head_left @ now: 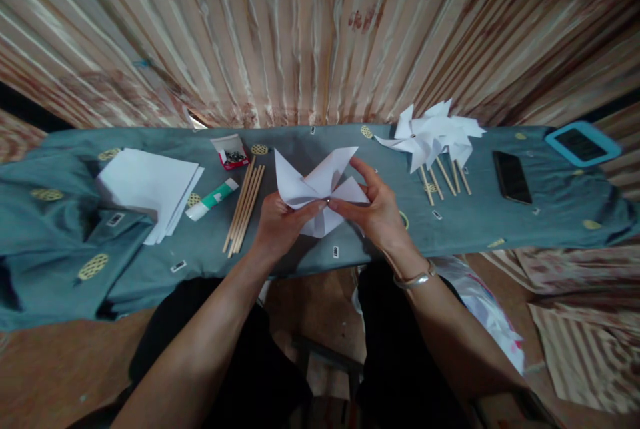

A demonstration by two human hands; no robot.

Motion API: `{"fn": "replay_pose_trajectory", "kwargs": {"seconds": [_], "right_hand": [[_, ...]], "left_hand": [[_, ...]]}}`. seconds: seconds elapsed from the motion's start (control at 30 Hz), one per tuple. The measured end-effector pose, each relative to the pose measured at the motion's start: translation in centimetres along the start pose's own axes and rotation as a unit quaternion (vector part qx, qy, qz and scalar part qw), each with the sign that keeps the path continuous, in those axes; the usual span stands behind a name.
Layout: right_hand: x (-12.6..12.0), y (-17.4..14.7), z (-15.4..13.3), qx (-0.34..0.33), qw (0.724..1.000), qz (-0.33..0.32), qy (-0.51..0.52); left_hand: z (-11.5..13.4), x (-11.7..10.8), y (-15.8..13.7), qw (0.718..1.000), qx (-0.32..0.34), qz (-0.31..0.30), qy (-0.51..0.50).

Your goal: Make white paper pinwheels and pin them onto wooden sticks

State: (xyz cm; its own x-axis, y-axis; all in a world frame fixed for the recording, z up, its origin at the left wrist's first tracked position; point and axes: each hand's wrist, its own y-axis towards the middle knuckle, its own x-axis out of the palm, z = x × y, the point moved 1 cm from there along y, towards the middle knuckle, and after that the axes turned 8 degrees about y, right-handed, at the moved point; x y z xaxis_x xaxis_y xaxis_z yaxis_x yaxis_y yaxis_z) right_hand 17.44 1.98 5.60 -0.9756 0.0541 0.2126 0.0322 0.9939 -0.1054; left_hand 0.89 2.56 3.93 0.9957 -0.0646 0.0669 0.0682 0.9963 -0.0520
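Between my two hands is a white paper pinwheel (320, 182), its folded blades spread out above the cloth. My left hand (283, 225) grips its left side, thumb laid toward the centre. On the right, my right hand (375, 209) holds it with the thumb at the middle and the fingers behind the paper. A small shiny pin head (328, 201) shows at the centre by the thumb tips. Left of the hands lie several wooden sticks (245, 209), with a small open red and white box (232, 152) of dark metal bits behind them.
A green and white glue tube (213, 199) and a stack of white paper (150, 189) lie at the left. To the right are several finished pinwheels on sticks (435, 132), a dark phone (511, 177) and a blue-framed tablet (583, 143). A curtain (310, 35) hangs behind the table.
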Motion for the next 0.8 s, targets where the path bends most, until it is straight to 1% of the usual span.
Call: {"fn": "replay_pose_trajectory", "kwargs": {"seconds": [0.1,0.3,0.43,0.8], "right_hand": [[0.17,-0.07,0.01,-0.01,1.0,-0.001,-0.006],[0.37,-0.11,0.17,-0.03,0.999,0.001,-0.013],[0.38,-0.11,0.33,-0.031,0.999,0.007,-0.013],[0.27,-0.2,0.22,-0.035,0.999,0.0,-0.031]], "left_hand": [[0.1,0.03,0.0,1.0,0.011,0.004,0.0],[-0.04,-0.02,-0.02,0.999,0.009,0.04,0.012],[0.17,-0.1,-0.06,0.997,0.016,0.062,0.035],[0.31,-0.27,-0.05,0.996,0.028,0.047,0.066]]}}
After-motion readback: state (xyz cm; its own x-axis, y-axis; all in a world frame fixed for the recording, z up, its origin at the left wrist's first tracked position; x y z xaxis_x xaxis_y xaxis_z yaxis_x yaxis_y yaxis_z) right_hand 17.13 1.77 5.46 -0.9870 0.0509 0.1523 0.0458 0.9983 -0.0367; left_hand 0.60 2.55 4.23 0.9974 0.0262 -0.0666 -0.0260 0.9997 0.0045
